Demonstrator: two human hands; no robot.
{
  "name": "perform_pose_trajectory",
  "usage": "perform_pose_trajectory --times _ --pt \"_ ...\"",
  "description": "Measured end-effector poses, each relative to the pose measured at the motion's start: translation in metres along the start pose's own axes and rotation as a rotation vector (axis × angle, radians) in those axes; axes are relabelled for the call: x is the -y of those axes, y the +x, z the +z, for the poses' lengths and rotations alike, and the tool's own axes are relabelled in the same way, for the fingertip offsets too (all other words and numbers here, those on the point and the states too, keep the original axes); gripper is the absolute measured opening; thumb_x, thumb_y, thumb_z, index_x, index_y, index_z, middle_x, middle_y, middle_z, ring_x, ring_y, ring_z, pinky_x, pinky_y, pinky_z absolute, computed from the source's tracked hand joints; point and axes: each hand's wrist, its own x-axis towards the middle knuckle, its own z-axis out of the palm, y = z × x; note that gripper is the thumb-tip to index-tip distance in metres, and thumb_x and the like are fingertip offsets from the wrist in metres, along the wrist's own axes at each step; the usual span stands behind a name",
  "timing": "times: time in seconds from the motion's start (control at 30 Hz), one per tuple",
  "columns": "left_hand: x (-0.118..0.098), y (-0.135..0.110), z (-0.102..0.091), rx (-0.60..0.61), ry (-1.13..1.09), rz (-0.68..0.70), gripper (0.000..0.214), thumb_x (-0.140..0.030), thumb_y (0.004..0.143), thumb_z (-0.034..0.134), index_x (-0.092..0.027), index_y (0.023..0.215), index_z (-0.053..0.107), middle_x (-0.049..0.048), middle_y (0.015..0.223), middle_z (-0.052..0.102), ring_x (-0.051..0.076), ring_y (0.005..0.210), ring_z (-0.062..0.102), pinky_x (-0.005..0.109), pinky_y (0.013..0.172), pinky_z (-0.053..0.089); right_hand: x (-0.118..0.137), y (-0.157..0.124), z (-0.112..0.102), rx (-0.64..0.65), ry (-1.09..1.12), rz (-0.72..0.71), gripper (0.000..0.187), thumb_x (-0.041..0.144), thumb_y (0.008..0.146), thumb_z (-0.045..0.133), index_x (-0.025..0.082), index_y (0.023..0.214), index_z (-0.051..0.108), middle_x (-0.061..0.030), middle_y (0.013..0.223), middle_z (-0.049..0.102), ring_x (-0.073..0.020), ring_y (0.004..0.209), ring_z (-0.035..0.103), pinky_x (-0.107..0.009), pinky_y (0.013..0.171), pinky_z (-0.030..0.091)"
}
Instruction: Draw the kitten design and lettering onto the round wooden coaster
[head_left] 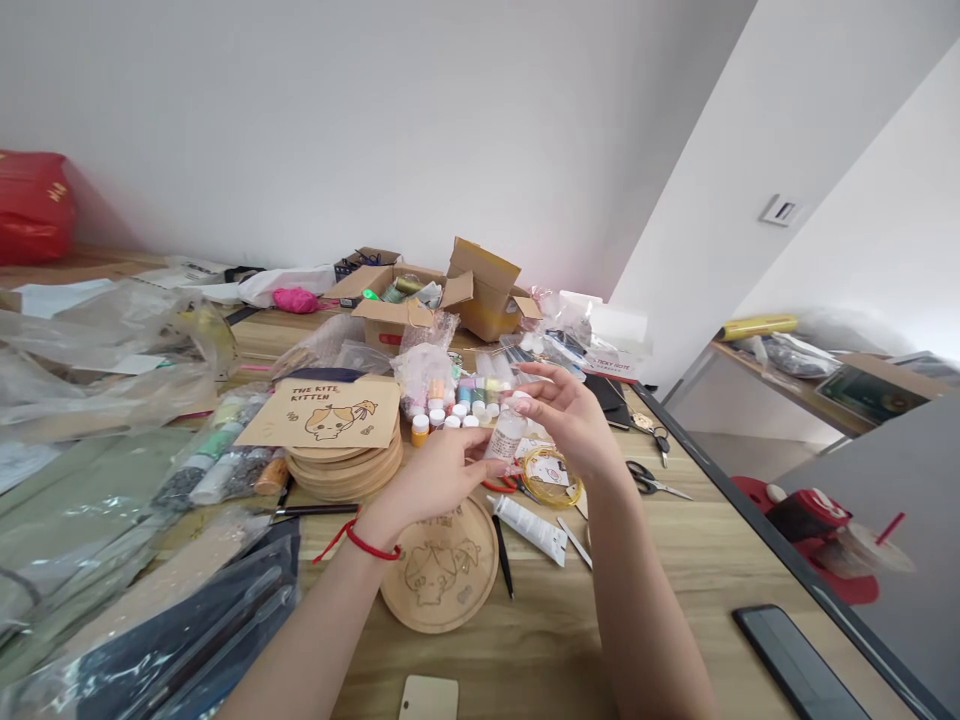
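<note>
My left hand [439, 475], with a red string at the wrist, grips a small clear bottle [505, 436] near its base. My right hand [568, 410] pinches the bottle's top from above with its fingertips. Both hands hover over the wooden table [675, 560]. Directly below them lies a round wooden disc [441, 578] engraved with a cat drawing. Small paint pots [450, 415] with white caps stand just behind the bottle.
A stack of wooden discs under a "The Kite Kitten" card [330, 413] sits to the left. A white tube [531, 527], black pen [503, 557], gold wire coil [553, 477], scissors [654, 482], phone [795, 660], open cardboard boxes [420, 300] and plastic bags [97, 360] crowd the table.
</note>
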Motion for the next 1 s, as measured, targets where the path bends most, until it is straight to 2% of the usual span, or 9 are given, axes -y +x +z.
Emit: perform_pose_trajectory --times 0.17,0.23,0.37,0.43,0.6,0.7,0.77,0.87,1.0 --pt "0.001 0.000 -0.001 0.005 0.025 0.014 0.015 -0.031 0.083 0.061 -0.018 0.088 0.066 0.0009 0.089 0.072 0.019 0.081 0.063 0.026 0.070 0.045 0.004 -0.001 -0.004 0.157 0.096 0.020 0.058 0.040 0.072 0.080 0.025 0.124 0.060 -0.0095 0.115 0.072 -0.0251 0.111 0.066 -0.040 0.093 0.051" --pt "0.000 0.000 -0.001 -0.004 0.036 0.014 0.016 -0.032 0.083 0.062 -0.018 0.088 0.066 0.0011 0.090 0.072 0.019 0.081 0.063 0.027 0.070 0.045 0.004 -0.001 -0.003 0.158 0.081 -0.006 0.062 0.040 0.071 0.081 0.028 0.127 0.057 -0.0081 0.119 0.070 -0.0243 0.113 0.064 -0.038 0.092 0.052" --pt "0.001 0.001 -0.002 0.000 0.044 0.012 0.017 -0.032 0.084 0.061 -0.018 0.092 0.067 0.0012 0.094 0.072 0.019 0.084 0.064 0.027 0.073 0.045 0.001 0.001 0.000 -0.002 -0.060 -0.003 0.056 0.035 0.060 0.087 0.022 0.109 0.064 -0.0035 0.086 0.073 -0.0212 0.086 0.070 -0.035 0.079 0.055" --pt "0.003 0.001 -0.004 -0.002 0.070 -0.011 0.019 -0.033 0.084 0.060 -0.018 0.093 0.067 0.0018 0.093 0.073 0.019 0.083 0.064 0.027 0.072 0.045 0.001 0.001 0.000 -0.013 -0.059 0.006 0.049 0.035 0.060 0.087 0.020 0.102 0.065 -0.0037 0.082 0.073 -0.0206 0.082 0.070 -0.034 0.077 0.055" --pt "0.004 -0.002 -0.010 -0.010 0.146 -0.024 0.019 -0.034 0.084 0.060 -0.019 0.093 0.067 0.0006 0.093 0.072 0.019 0.082 0.063 0.026 0.071 0.043 0.007 -0.006 -0.003 0.194 -0.052 -0.100 0.047 0.037 0.080 0.072 0.026 0.124 0.058 -0.0079 0.109 0.073 -0.0232 0.108 0.066 -0.040 0.091 0.052" --pt "0.003 -0.004 -0.014 -0.032 0.200 -0.020 0.020 -0.034 0.085 0.058 -0.020 0.097 0.067 0.0012 0.094 0.072 0.019 0.083 0.062 0.026 0.072 0.043 0.008 -0.009 -0.001 0.239 -0.234 -0.224 0.059 0.037 0.085 0.068 0.033 0.139 0.047 -0.0075 0.133 0.062 -0.0235 0.127 0.054 -0.042 0.103 0.044" --pt "0.002 -0.006 -0.017 -0.041 0.234 -0.022 0.022 -0.034 0.086 0.057 -0.020 0.101 0.067 0.0022 0.097 0.072 0.020 0.084 0.063 0.027 0.073 0.043 0.005 -0.009 0.000 0.140 -0.446 -0.284 0.054 0.039 0.081 0.073 0.031 0.132 0.056 -0.0084 0.127 0.063 -0.0251 0.118 0.058 -0.041 0.097 0.048" --pt "-0.001 -0.010 -0.022 -0.041 0.285 -0.060 0.024 -0.035 0.087 0.056 -0.020 0.101 0.068 0.0040 0.097 0.073 0.020 0.083 0.064 0.027 0.072 0.043 0.000 -0.007 0.001 0.009 -0.686 -0.317 0.028 0.043 0.080 0.073 0.022 0.099 0.072 -0.0085 0.097 0.068 -0.0217 0.085 0.063 -0.036 0.077 0.052" --pt "-0.005 -0.015 -0.028 -0.013 0.264 -0.058 0.025 -0.037 0.087 0.055 -0.022 0.103 0.069 0.0029 0.099 0.073 0.020 0.085 0.065 0.027 0.073 0.045 0.001 -0.007 -0.002 0.069 -0.642 -0.326 0.024 0.042 0.080 0.073 0.021 0.092 0.073 -0.0078 0.095 0.068 -0.0178 0.076 0.060 -0.032 0.069 0.050"
